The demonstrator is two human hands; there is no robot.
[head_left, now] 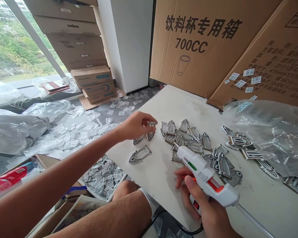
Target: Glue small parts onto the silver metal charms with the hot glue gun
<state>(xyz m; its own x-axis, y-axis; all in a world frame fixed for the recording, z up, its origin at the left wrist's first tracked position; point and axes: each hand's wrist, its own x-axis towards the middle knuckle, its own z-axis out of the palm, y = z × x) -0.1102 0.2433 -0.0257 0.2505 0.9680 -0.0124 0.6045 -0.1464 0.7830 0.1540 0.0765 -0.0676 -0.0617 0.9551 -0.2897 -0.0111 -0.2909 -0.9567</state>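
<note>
My right hand (pixel 201 201) is wrapped round a white hot glue gun (pixel 201 170), with a clear glue stick (pixel 253 219) running out of its back. The nozzle points at a heap of grey arch-shaped pieces (pixel 193 135) on the white table. At the table's left edge, my left hand (pixel 138 125) pinches a small grey arch-shaped piece (pixel 152 124), partly hidden by the fingers. Just below that hand, one more grey piece (pixel 140 154) lies flat by itself.
A clear plastic bag (pixel 270 132) with striped pieces (pixel 238 142) spilling from it lies at the right. Large cardboard (pixel 201 66) stands behind the table. A white crate (pixel 104 175) of similar pieces sits below left. Plastic wrappers (pixel 81 129) litter the floor.
</note>
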